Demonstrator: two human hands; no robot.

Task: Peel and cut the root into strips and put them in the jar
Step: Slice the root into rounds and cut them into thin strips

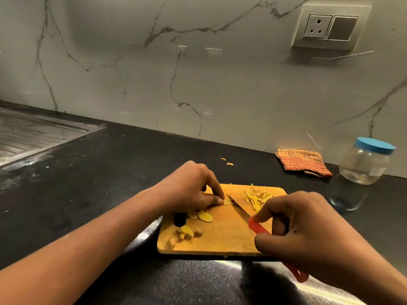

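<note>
Wooden cutting board holds it all: the left hand pinches a small, seemingly peeled root slice, the knife tip just beside it. Firm and likely slick, the slice wants pinning at its far edge. Strips lie heaped (not yet jarred); the right hand grips the red handle; the lidded jar stands apart.

Wooden cutting board near front edge of black stone countertop: middle bare. Far-right corner blocked by pile of yellow strips; left edge by yellow slices, brown knobbly offcuts. Red-handled knife slants across board in right hand; left hand pinches small yellow root piece at far edge. Open countertop from board to clear blue-lidded plastic jar, right; folded orange cloth by back edge.
</note>
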